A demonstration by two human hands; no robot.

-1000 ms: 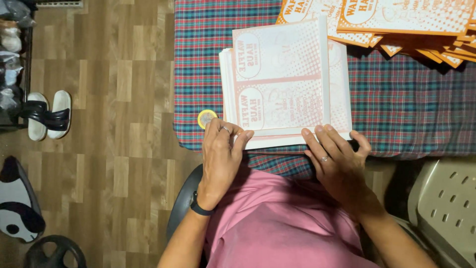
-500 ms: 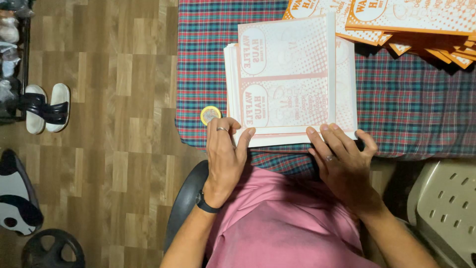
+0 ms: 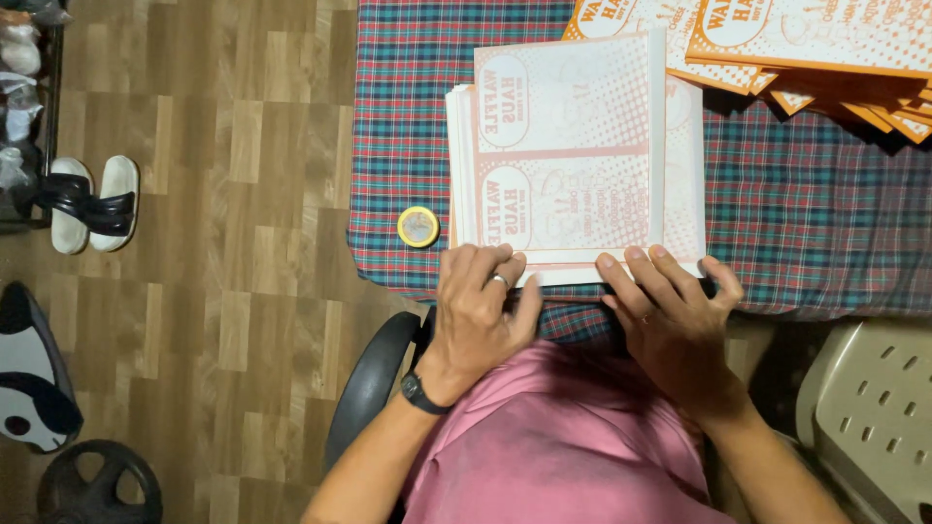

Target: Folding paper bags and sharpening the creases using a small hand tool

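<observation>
Left hand: your left hand point(image 3: 478, 315) lies open, fingers on the near edge of the stack of white, orange-printed paper sheets point(image 3: 573, 160).
Right hand: your right hand point(image 3: 670, 315) is open too, fingertips touching that edge.
Stack: on the plaid tablecloth point(image 3: 408, 116), beside a small round yellow tape roll point(image 3: 418, 226).

A plaid cloth point(image 3: 408, 146) in blue, red and green covers the table on the right half of the view. On it, near its near-left corner, sits a small yellow tape roll point(image 3: 418, 226). At the far right lies a fanned pile of orange printed sheets point(image 3: 825, 49). The floor point(image 3: 233, 194) on the left is wood-patterned. On it, at the far left, a pair of white sandals point(image 3: 89, 204) with black straps stands side by side. Nearer, a black-and-white panda figure point(image 3: 29, 388) lies by the left edge, with a dark weight plate point(image 3: 97, 490) just nearer. A black chair arm point(image 3: 369, 383) shows below the table, and a beige plastic chair point(image 3: 869, 408) stands at the near right.
</observation>
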